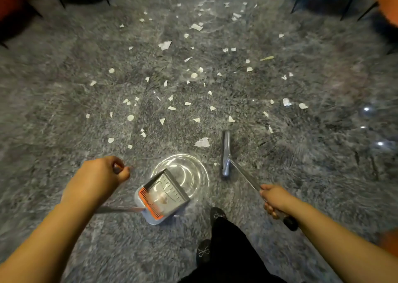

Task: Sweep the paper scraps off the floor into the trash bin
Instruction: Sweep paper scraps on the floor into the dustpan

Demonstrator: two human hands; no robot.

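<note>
Left hand grips the dustpan handle, right hand the broom; scraps ahead need sweeping in next.

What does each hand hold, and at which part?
Right hand: broom, on its handle near the top end. Left hand: the dustpan handle's top.

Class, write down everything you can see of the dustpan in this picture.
The dustpan is grey plastic with an orange comb strip along one edge. It sits near the person's feet, tilted, partly over a clear round bin. A thin metal handle runs left from it towards the left hand. A small brownish clump seems to lie inside.
</note>
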